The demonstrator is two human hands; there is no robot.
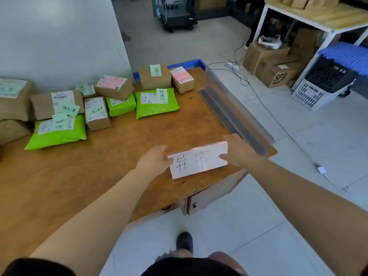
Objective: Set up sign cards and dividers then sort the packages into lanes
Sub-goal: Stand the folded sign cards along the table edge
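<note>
A white sign card (199,161) with two handwritten black characters stands near the front right corner of the wooden table (119,156). My left hand (153,159) grips its left end and my right hand (237,149) grips its right end. Clear acrylic dividers (235,108) with dark base strips lie along the table's right edge, just beyond my right hand. Several packages sit at the back left: brown boxes (154,77) and green mailer bags (157,103), most carrying green sticky notes.
A blue crate (191,64) sits behind the table's far edge. A grey wall panel (59,36) stands at the back left. On the floor to the right are cardboard boxes (272,64), a power strip with cables (233,66) and a white crate (310,94) under a shelf.
</note>
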